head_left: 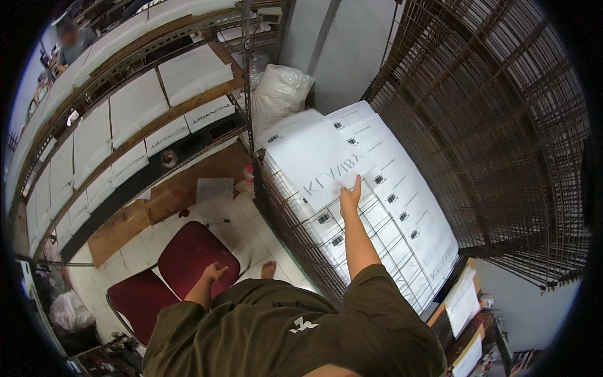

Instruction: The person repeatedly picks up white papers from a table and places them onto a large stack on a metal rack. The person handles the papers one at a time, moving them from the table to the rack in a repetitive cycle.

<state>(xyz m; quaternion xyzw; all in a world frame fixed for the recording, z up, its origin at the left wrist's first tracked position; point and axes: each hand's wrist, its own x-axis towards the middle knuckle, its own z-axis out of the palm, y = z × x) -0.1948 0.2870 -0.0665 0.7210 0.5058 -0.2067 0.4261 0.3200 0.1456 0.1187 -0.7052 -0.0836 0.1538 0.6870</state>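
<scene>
My right hand (350, 200) grips the near edge of a large white paper sheet (311, 147) with big grey lettering. One finger stretches out along the sheet. The sheet is slightly blurred and lies over a wire-grid rack (370, 229), overlapping other white sheets (402, 169) with small dark printed marks. My left hand (215, 272) hangs above the red chair (195, 254), away from the paper. Its fingers are loosely bent and apart, with nothing visible in them.
Metal shelves (169, 119) with stacks of white paper stand on the left. Raised wire racks (483, 119) lean over at the right. A white plastic sack (279, 94) sits behind the sheets. Another person (75, 44) is at the far left.
</scene>
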